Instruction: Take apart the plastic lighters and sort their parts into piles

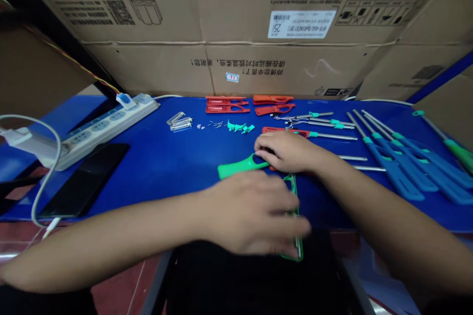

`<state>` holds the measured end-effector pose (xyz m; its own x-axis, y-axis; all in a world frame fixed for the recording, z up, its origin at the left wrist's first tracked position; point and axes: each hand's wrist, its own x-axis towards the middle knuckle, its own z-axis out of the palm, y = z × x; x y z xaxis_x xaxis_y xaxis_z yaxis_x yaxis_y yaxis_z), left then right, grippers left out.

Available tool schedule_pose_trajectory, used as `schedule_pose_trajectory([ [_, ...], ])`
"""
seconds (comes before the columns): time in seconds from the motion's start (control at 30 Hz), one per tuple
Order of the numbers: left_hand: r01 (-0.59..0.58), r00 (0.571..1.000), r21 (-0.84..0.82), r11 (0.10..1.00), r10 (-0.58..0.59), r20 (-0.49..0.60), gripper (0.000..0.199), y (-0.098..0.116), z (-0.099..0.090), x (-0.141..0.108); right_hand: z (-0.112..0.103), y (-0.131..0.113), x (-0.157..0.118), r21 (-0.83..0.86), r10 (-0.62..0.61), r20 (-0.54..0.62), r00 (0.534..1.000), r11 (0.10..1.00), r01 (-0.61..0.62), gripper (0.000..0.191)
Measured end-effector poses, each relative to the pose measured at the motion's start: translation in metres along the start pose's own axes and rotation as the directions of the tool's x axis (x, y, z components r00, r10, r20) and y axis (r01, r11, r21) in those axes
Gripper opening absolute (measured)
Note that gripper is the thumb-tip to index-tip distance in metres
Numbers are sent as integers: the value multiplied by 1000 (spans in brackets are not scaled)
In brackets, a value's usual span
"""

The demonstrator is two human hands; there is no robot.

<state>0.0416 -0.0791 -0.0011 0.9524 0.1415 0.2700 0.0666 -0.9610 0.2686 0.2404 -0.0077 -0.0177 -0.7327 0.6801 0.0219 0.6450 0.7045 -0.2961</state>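
My right hand (291, 150) is closed, thumb and fingers pinching the ring end of a green gas lighter casing half (236, 166) just above the blue tabletop. My left hand (254, 214), smeared by motion, is over a second green casing half (293, 187) at the table's front edge. Metal shows inside that one; whether my left fingers grip it is unclear. Just beyond my right hand lies a red lighter (286, 130) with a metal tube. More metal tubes (369, 168) stick out from behind my right forearm, their handles mostly hidden.
Red casing halves (227, 104), clear fuel tanks (181, 122), small springs or pins (217, 124) and teal plastic pieces (240, 127) lie along the back. Several blue lighters (395, 167) are at right. A power strip (107, 130) and phone (86, 179) occupy the left; cardboard (148, 68) stands behind.
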Motion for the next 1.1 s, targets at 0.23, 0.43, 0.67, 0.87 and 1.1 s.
schedule_pose_trajectory([
  [0.23, -54, 942, -161, 985, 104, 318, 35, -5, 24, 4, -9, 3, -4, 70, 144, -139, 980, 988, -136, 15],
  [0.43, -36, 979, -57, 998, 47, 199, 27, -24, -2, -8, -23, 29, -11, 365, 347, -447, 824, 912, -187, 16],
  [0.67, -5, 1000, 89, 996, 7, -23, 30, -50, -17, -18, -20, 34, -8, 440, 357, -613, 705, 895, -70, 15],
  [0.87, 382, 795, 171, 908, -229, -562, 31, -78, -34, -31, -17, 28, -9, 75, 15, -726, 688, 996, 57, 14],
  [1.1, 601, 755, 94, 794, -525, -393, 41, -132, -47, -56, -16, 22, 1, -259, -197, -626, 755, 965, 37, 21],
])
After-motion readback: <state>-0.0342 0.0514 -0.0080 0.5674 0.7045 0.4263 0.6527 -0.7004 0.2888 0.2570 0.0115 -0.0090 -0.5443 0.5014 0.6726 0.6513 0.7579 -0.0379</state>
